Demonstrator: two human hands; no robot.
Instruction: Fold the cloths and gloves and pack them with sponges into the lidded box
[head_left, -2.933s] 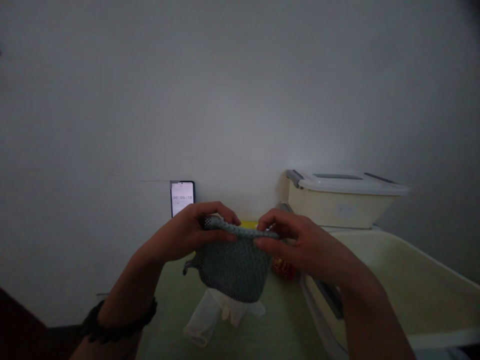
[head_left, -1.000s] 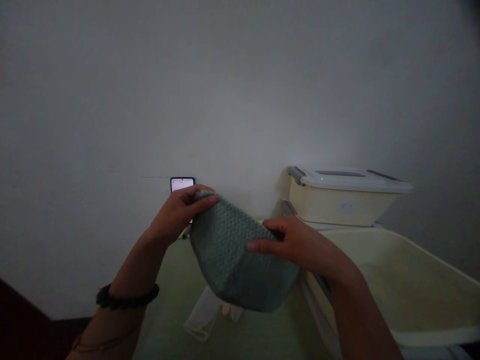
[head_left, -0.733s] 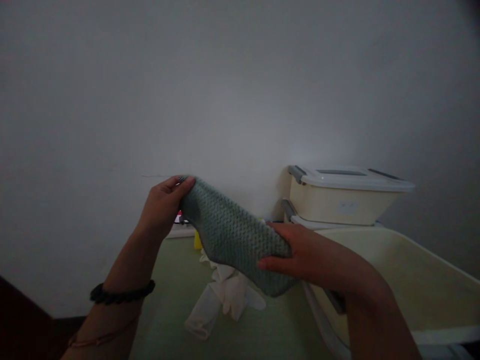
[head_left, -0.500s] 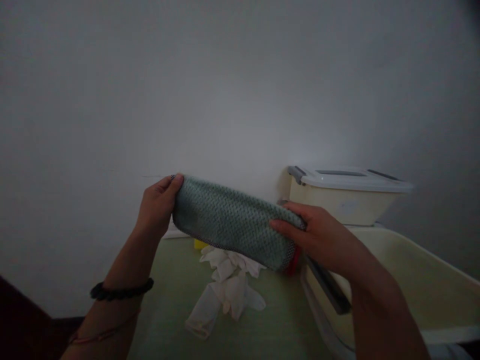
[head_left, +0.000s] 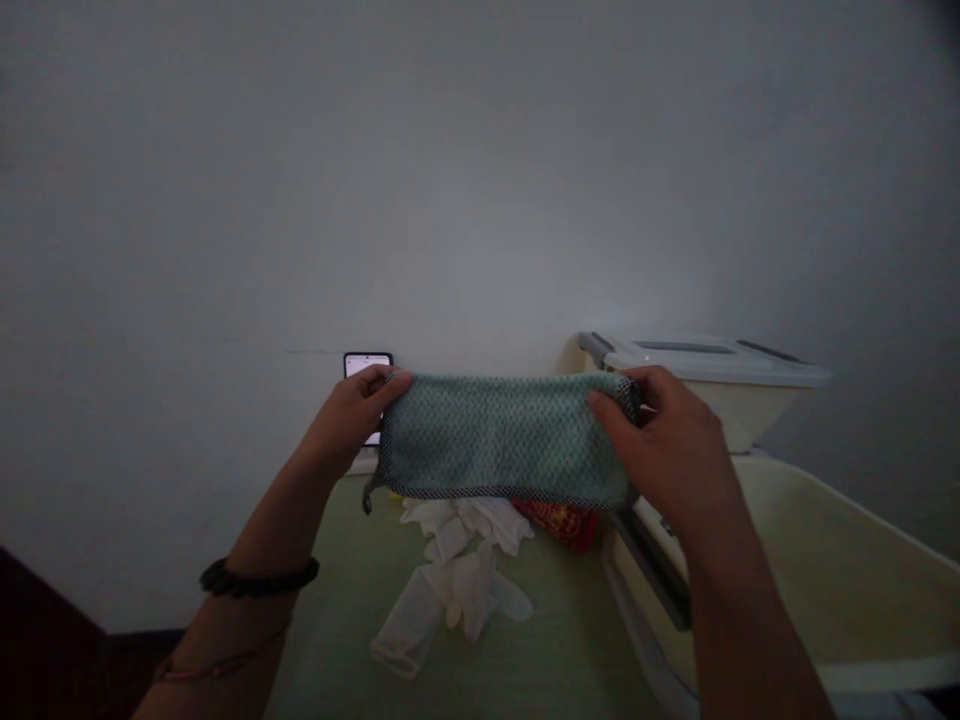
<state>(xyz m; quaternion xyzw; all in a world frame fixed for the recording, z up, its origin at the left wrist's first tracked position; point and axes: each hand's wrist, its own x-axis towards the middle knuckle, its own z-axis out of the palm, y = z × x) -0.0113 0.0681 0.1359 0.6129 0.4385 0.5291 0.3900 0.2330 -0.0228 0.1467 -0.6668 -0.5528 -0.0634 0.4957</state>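
Cloth [head_left: 491,440]: right end raised, now level
Left hand [head_left: 346,418]: fingers clamped on cloth
Right hand [head_left: 675,440]: ditto, opposite end
Spread: likely straightening; next needs even tension

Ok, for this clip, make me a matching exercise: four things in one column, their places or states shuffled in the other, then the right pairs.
Things
1. light green cloth
2. phone
3. white gloves
4. lidded box

Places or states
A. lying crumpled on the green tabletop
B. on the right side, near the wall
C. held near its upper corners by the left hand and right hand
D. screen lit, partly hidden

Right pairs: 1-C, 2-D, 3-A, 4-B
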